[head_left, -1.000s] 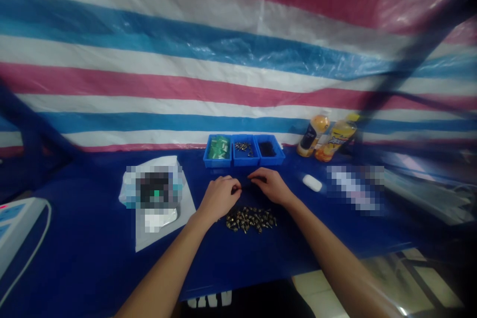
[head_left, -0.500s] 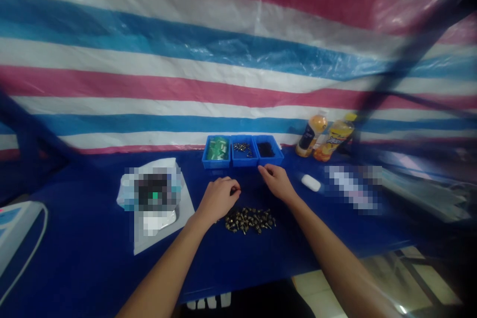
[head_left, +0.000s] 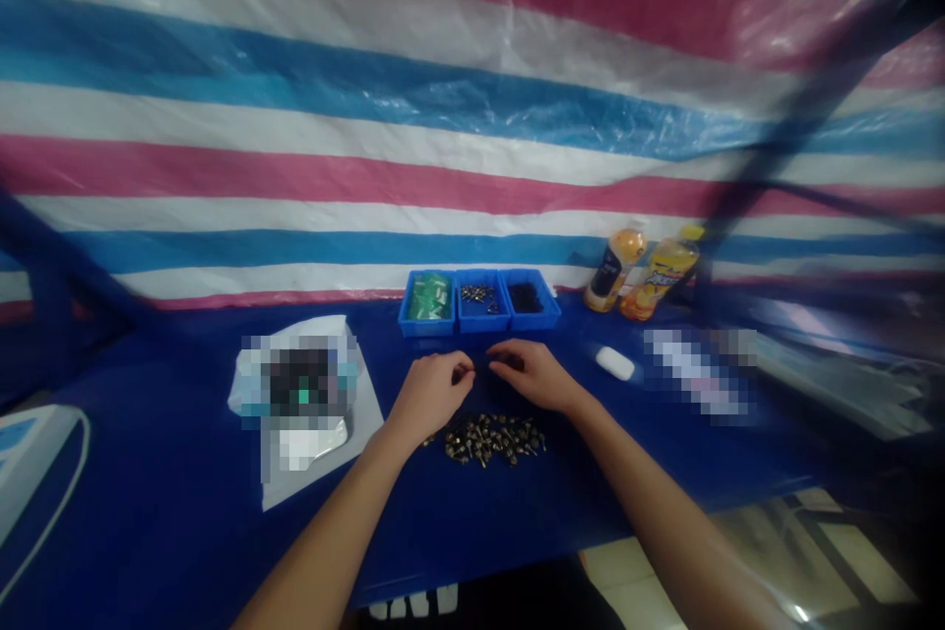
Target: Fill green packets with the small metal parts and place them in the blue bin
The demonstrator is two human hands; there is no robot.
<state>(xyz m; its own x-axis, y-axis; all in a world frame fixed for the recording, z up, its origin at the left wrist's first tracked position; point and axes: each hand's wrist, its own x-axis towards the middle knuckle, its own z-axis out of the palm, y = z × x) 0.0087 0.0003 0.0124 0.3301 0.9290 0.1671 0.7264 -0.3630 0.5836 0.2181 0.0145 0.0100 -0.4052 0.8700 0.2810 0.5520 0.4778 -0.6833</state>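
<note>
My left hand [head_left: 434, 390] hovers over the table just behind a pile of small brass-coloured metal parts [head_left: 493, 439]. Its thumb and forefinger are pinched; whatever lies between them is too small to make out. Facing it from the right is my right hand [head_left: 537, 374], fingertips bent close together and a short gap from the left fingertips. Any small piece in that pinch is not discernible. Beyond both hands stand three blue bins: one with green packets [head_left: 429, 298], one with small silvery metal pieces [head_left: 478, 294] and one with small black pieces [head_left: 525, 297].
Two drink bottles [head_left: 615, 268] stand at the back right, with a white rounded case [head_left: 615, 363] before them. On the left, a white sheet [head_left: 369, 404] carries a bag and a white object, partly pixelated. A white device with a cable [head_left: 36, 453] is at the far left.
My right hand has come away from the bin of black pieces, moving left and nearer, and now meets close to my left hand. The left hand stays almost where it was.
</note>
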